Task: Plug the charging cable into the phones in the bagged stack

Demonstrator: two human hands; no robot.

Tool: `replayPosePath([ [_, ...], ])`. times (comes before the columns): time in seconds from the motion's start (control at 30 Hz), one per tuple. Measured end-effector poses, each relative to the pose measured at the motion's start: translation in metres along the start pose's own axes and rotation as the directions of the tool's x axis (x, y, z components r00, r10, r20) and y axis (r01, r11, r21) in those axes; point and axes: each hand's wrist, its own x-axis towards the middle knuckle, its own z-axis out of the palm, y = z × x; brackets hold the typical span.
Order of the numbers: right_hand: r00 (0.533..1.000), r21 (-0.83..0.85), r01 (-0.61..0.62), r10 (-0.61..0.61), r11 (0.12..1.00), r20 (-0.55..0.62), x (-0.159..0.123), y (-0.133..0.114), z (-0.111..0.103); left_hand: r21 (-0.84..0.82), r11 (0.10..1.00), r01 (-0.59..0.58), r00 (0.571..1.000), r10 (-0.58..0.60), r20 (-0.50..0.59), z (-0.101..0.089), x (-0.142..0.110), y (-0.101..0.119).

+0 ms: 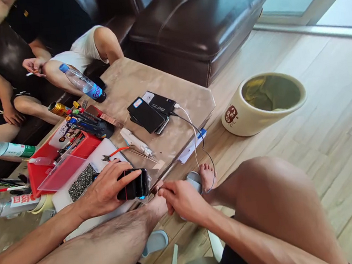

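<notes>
My left hand (104,186) is wrapped over a black, glossy-ended device (133,184) at the table's near edge; its exact kind I cannot make out. To its right, my right hand (186,199) has thumb and forefinger pinched together; anything between them is too small to name. Under and beside my left hand lies a white board (105,147) with a heap of small metal screws (82,182). Orange-handled cutters (114,153) rest just beyond my fingers. A white electric screwdriver (135,141) lies farther off on the table, near a pair of thin metal tweezers (145,158).
A red tray (84,154) of tools stands left on the table (186,90). Black phones (148,116) lie by a cabled power bank (164,103). Bottles (83,83) stand and lie about. A cream bin (248,119) is on the floor; people sit on the sofa opposite.
</notes>
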Motion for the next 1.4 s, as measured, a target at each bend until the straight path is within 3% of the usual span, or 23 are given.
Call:
replayPosePath([
  [0.17,0.983,0.083,0.075,-0.060,0.994,-0.171,0.007,-0.015,-0.013,-0.062,0.997,0.036,0.994,-0.042,-0.097,-0.003,-0.003,0.005],
  [0.47,0.986,0.252,0.139,-0.109,0.958,-0.130,0.020,-0.032,0.001,-0.111,0.977,0.183,0.961,-0.202,-0.189,-0.009,-0.009,0.012],
  [0.73,0.976,0.280,0.192,-0.153,0.941,-0.153,0.027,-0.038,0.009,-0.067,0.977,0.200,0.959,-0.210,-0.190,-0.007,-0.009,0.013],
  [1.07,0.990,0.358,0.113,-0.072,0.927,-0.124,0.025,-0.037,0.003,-0.080,0.980,0.185,0.962,-0.197,-0.191,0.002,-0.009,0.011],
  [1.4,0.974,0.208,0.090,-0.042,0.974,-0.223,0.027,-0.030,0.004,-0.048,0.991,0.124,0.971,-0.131,-0.202,0.006,-0.010,0.009],
])
